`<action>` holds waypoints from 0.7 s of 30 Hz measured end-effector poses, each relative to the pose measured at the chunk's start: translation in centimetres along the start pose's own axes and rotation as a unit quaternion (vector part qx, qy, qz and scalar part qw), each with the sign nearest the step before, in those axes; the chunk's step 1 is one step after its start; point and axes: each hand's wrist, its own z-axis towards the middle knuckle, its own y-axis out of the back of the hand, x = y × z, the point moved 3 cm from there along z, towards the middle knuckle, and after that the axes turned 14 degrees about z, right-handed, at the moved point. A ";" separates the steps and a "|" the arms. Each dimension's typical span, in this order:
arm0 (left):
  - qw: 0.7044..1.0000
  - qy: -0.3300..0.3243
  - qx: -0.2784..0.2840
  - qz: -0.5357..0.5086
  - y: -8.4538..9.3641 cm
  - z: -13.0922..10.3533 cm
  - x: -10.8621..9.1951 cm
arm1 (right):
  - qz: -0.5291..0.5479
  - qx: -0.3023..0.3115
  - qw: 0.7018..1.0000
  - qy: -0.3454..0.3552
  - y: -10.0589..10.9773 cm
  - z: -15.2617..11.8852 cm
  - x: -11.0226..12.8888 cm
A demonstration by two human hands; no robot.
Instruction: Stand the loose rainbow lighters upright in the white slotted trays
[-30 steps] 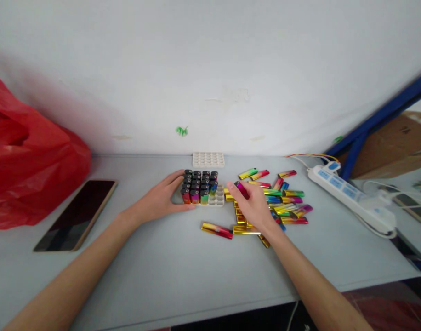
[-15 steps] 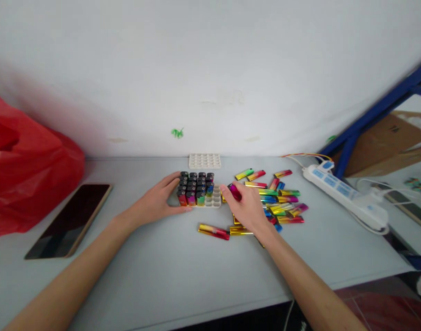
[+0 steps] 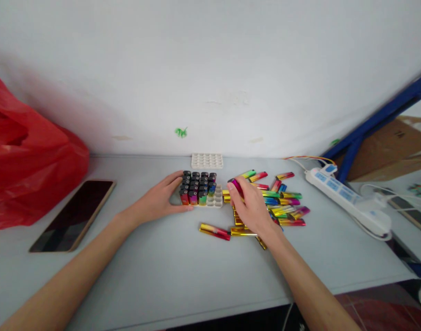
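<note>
A white tray [image 3: 215, 202] with round holes holds several upright lighters [image 3: 198, 187] with black tops, in rows over its left part. My left hand [image 3: 162, 197] is wrapped round the left side of this block, thumb at the front corner and fingers behind. Just right of the tray, my right hand [image 3: 250, 204] grips a purple lighter [image 3: 236, 186] between thumb and fingers. Under and beyond that hand lies a loose pile of shiny coloured lighters [image 3: 282, 209]. One red and yellow lighter [image 3: 214, 231] lies flat in front of the tray.
A second white holed tray [image 3: 207, 160] stands by the wall. A phone [image 3: 72, 216] and a red bag [image 3: 31, 165] are at the left. At the right are a power strip [image 3: 348, 197], a blue frame [image 3: 362, 133] and a cardboard box [image 3: 389, 145].
My right hand has moved slightly right, away from the tray, with the purple lighter still gripped. My left hand stays at the block. The whole view has shifted a little.
</note>
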 end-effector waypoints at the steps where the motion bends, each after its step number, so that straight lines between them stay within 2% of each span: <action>1: 1.000 -0.003 -0.003 -0.001 0.1 0.0 -0.1 | -0.001 0.008 1.000 0.023 0.1 0.0 0.2; 4: 1.000 -0.016 -0.012 -0.006 0.2 -0.1 -0.3 | -0.011 0.020 0.996 0.086 0.4 0.0 0.8; 6: 1.000 -0.020 -0.016 -0.008 0.3 -0.1 -0.4 | -0.016 0.023 0.995 0.093 0.3 0.0 0.9; 11: 1.000 -0.019 -0.019 -0.005 0.2 -0.1 -0.3 | 0.013 0.027 1.000 0.008 -0.3 -0.2 0.3; 14: 1.000 -0.018 -0.017 -0.008 0.2 -0.1 -0.4 | 0.027 0.068 0.997 -0.007 -1.0 -0.1 -0.1; 17: 1.000 -0.016 -0.008 -0.013 0.2 -0.1 -0.5 | -0.024 0.118 0.993 -0.004 -1.7 0.0 -0.5; 21: 1.000 -0.007 -0.004 -0.022 0.2 -0.1 -0.4 | -0.146 0.134 0.980 0.020 -1.8 0.2 -0.2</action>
